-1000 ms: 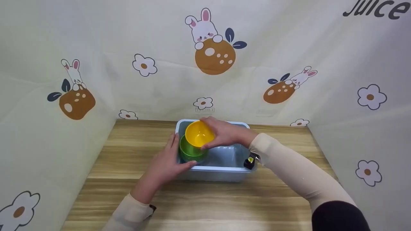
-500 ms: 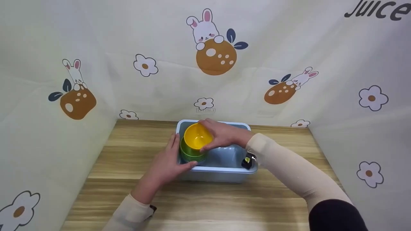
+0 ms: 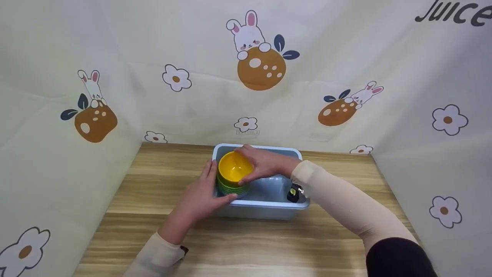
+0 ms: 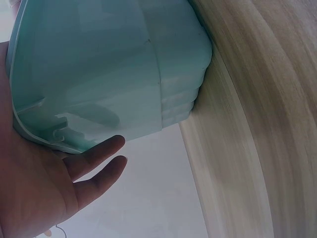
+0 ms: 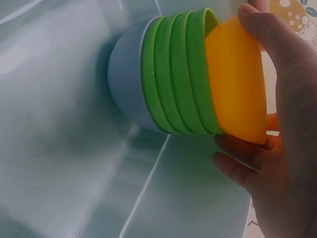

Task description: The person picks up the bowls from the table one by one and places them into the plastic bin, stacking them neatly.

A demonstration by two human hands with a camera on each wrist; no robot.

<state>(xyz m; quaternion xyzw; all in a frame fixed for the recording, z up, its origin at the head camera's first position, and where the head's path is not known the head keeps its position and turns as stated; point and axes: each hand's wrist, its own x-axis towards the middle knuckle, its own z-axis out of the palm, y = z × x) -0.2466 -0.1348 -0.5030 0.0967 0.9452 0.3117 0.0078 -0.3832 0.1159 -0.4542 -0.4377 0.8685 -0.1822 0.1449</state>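
My right hand [image 3: 265, 163] grips a yellow bowl [image 3: 232, 167] by its rim, thumb on one side and fingers on the other. The bowl's base sits in the mouth of a stack of several green bowls [image 5: 178, 74], a little tilted in the right wrist view. Under the green ones is a light blue bowl [image 5: 124, 74]. The stack stands in the left part of a pale blue plastic bin [image 3: 265, 204]. My left hand [image 3: 198, 194] rests on the bin's near left corner, thumb over the front rim, other fingers straight along the left side.
The bin stands on a wood-grain tabletop [image 3: 161, 184], close to the back wall. A cream curtain [image 3: 207, 104] printed with rabbits, oranges and flowers encloses the back and both sides.
My right hand has lowered the yellow bowl leftward and toward me, from above the green stack into its mouth. The left hand has stayed on the bin's corner.
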